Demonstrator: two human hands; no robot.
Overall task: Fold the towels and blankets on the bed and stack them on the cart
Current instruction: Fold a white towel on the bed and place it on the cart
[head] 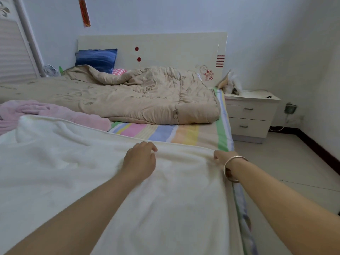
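A large white fleece blanket (73, 162) lies spread over the near half of the bed. My left hand (140, 159) rests on it near its far edge, fingers curled down onto the fabric. My right hand (219, 157), with a silver bangle on the wrist, grips the blanket's far right corner at the side of the bed, its fingers hidden in the cloth. A crumpled pink towel (46, 112) lies at the left, beyond the white blanket. A beige quilt (138, 92) is bunched up toward the headboard. The cart is out of view.
The striped bedsheet (165, 132) shows between the blanket and the quilt. A blue pillow (96, 58) leans on the headboard (165, 48). A white nightstand (252, 111) stands right of the bed, with tiled floor (285, 172) beside it. A small fan (50, 69) sits far left.
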